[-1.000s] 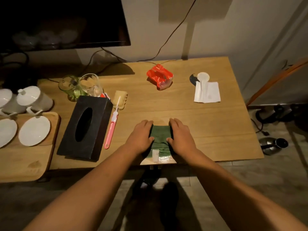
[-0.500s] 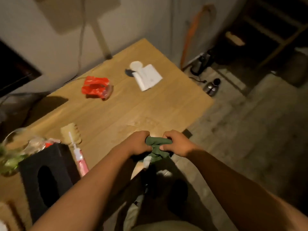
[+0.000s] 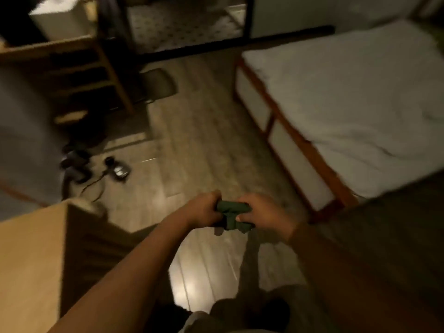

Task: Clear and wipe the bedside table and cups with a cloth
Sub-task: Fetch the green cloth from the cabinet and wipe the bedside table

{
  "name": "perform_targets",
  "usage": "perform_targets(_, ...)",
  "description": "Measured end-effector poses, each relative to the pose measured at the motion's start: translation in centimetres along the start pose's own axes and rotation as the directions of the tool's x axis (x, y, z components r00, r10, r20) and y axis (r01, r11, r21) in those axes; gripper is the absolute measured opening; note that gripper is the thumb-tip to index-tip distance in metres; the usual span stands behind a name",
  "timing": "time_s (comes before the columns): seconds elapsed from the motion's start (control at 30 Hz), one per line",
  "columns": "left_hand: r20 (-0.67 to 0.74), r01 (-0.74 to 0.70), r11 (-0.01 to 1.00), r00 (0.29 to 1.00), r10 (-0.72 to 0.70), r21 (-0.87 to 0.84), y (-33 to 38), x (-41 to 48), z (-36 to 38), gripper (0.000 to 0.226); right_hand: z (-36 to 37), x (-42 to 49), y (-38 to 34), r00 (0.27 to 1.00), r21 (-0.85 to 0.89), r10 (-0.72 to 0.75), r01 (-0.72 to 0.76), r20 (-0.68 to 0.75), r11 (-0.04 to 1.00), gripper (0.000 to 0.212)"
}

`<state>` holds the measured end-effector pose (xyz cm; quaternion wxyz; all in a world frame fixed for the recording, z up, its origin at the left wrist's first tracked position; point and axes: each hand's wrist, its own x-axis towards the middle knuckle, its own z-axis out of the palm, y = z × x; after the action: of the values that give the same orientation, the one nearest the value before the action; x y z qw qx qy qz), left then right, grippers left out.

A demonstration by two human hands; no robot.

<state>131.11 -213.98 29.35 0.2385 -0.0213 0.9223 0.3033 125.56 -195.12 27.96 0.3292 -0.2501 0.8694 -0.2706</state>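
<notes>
A bunched dark green cloth (image 3: 231,213) hangs between my two hands over the floor. My left hand (image 3: 203,210) grips its left end and my right hand (image 3: 262,215) grips its right end, both with fingers closed. Only a corner of the wooden table (image 3: 31,255) shows at the lower left, to the left of my left forearm. The cups and the other things on the table are out of view. The picture is blurred.
A bed with a white mattress (image 3: 355,97) and wooden frame stands at the right. A wooden shelf unit (image 3: 79,75) is at the upper left. A small kettle (image 3: 119,169) and a cable lie on the floor near the table corner.
The cloth has been lifted off the table's front edge and bunched between both hands. My view has swung right, away from the table, toward the floor and the bed.
</notes>
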Motion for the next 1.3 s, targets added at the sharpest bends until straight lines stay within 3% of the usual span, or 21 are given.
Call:
perform_targets(0.1, 0.107, -0.181, 0.979, 0.979, 0.171, 0.089, 11.8, 5.6, 3.0, 0.023, -7.2, -7.5, 8.8, 0.988, 0.089, 0.096, -0.086, -0.122, 0.992, 0.032)
perform_targets(0.2, 0.270, -0.390, 0.909, 0.900, 0.343, 0.144, 23.0, 10.1, 6.7, 0.010, -12.7, -15.4, 16.9, 0.946, 0.183, 0.198, -0.153, -0.258, 0.971, 0.012)
perform_targets(0.27, 0.362, -0.473, 0.863, 0.847, 0.390, 0.177, 29.3, 12.2, 8.8, 0.007, -14.9, -19.5, 21.2, 0.910, 0.209, 0.270, -0.212, -0.315, 0.955, 0.006)
perform_targets(0.33, 0.462, -0.556, 0.805, 0.781, 0.420, 0.209, 35.8, 14.5, 11.9, 0.013, -16.5, -24.0, 25.7, 0.861, 0.283, 0.350, -0.254, -0.369, 0.925, 0.016)
perform_targets(0.5, 0.576, -0.702, 0.685, 0.647, 0.500, 0.195, 47.6, 19.1, 18.5, 0.010, -19.3, -31.5, 33.9, 0.712, 0.414, 0.558, -0.394, -0.426, 0.820, 0.013)
perform_targets(0.63, 0.648, -0.792, 0.595, 0.526, 0.551, 0.137, 56.0, 23.9, 23.3, 0.009, -22.7, -35.6, 40.2, 0.582, 0.531, 0.668, -0.421, -0.464, 0.736, 0.011)
perform_targets(0.7, 0.669, -0.829, 0.545, 0.475, 0.571, 0.124, 59.6, 26.8, 25.1, 0.009, -25.0, -36.8, 43.1, 0.543, 0.562, 0.700, -0.431, -0.463, 0.706, 0.005)
perform_targets(0.87, 0.705, -0.874, 0.485, 0.362, 0.610, 0.030, 68.5, 37.0, 29.4, 0.008, -32.6, -37.5, 51.8, 0.485, 0.574, 0.752, -0.490, -0.447, 0.657, 0.019)
perform_targets(1.07, 0.729, -0.870, 0.493, 0.342, 0.593, 0.008, 79.0, 46.8, 31.4, 0.020, -41.6, -37.1, 60.9, 0.374, 0.620, 0.807, -0.516, -0.457, 0.591, 0.015)
perform_targets(1.3, 0.750, -0.895, 0.446, 0.312, 0.584, 0.025, 88.8, 56.5, 32.0, 0.011, -51.4, -36.7, 69.4, 0.352, 0.589, 0.791, -0.532, -0.500, 0.608, 0.010)
